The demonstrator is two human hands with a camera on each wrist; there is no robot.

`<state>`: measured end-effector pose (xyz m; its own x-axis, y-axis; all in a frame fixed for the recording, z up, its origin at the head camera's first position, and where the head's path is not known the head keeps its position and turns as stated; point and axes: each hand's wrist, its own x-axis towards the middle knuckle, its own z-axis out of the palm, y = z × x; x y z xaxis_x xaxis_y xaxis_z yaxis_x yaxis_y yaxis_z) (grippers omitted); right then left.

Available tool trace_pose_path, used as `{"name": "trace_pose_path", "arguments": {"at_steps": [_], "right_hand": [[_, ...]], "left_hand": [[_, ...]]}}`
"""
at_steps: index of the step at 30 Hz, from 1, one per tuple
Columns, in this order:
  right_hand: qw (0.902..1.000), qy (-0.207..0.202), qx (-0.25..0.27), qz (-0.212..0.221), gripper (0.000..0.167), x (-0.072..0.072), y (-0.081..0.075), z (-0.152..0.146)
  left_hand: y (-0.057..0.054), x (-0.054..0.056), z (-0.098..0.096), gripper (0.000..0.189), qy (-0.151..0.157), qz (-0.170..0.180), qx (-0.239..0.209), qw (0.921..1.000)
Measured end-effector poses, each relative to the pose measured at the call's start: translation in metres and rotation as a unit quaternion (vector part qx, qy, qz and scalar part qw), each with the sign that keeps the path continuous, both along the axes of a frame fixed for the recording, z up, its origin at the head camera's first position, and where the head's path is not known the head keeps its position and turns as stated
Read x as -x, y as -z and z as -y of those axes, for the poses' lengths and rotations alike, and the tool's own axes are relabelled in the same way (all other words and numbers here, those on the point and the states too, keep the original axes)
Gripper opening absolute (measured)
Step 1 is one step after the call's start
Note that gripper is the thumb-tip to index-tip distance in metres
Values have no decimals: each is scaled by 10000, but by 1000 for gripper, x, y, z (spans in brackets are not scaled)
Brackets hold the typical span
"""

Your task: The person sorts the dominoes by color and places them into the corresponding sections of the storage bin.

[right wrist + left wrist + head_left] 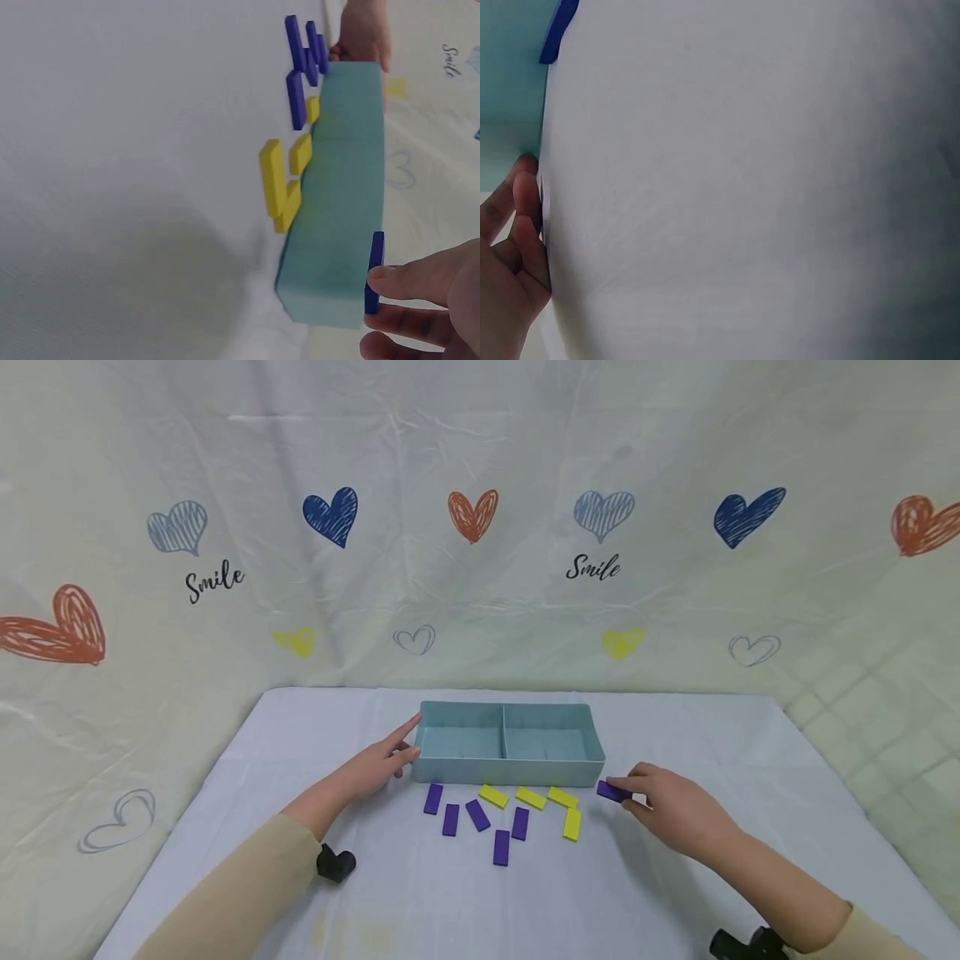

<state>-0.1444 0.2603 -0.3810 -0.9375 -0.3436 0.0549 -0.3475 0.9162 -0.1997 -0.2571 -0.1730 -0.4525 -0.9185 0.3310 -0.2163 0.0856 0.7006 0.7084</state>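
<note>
A light teal tray (510, 772) with two compartments stands toward the back of the table, both compartments bare inside. My left hand (375, 766) touches its left end, the index finger stretched along the side up to the rim. Just off the tray's front right corner, my right hand (678, 810) pinches a flat purple block (376, 259) between thumb and fingers, above the tabletop. In front of the tray lie several purple blocks (501, 847) and several yellow blocks (572, 824), scattered flat on the cloth.
A white cloth (420, 910) covers the table. Behind it hangs a pale curtain (525, 435) printed with hearts and the word Smile. Black wrist devices show beside the left sleeve (240, 885) and the right sleeve (862, 935).
</note>
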Motion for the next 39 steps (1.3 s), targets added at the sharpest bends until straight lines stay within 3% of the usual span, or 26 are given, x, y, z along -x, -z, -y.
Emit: {"name": "trace_pose_path", "arguments": {"at_steps": [8, 15, 24, 39], "right_hand": [[9996, 10, 286, -15, 33, 8, -21, 4], [9985, -55, 427, 324, 32, 29, -33, 20], [9958, -377, 552, 630, 34, 60, -27, 47], [9931, -547, 679, 783, 32, 90, -31, 90]], "left_hand": [[2, 1, 0, 63, 43, -158, 2, 9999], [3, 2, 0, 64, 46, -119, 15, 9999], [4, 4, 1, 69, 134, -36, 46, 9999], [-1, 2, -4, 69, 148, -114, 83, 9998]]}}
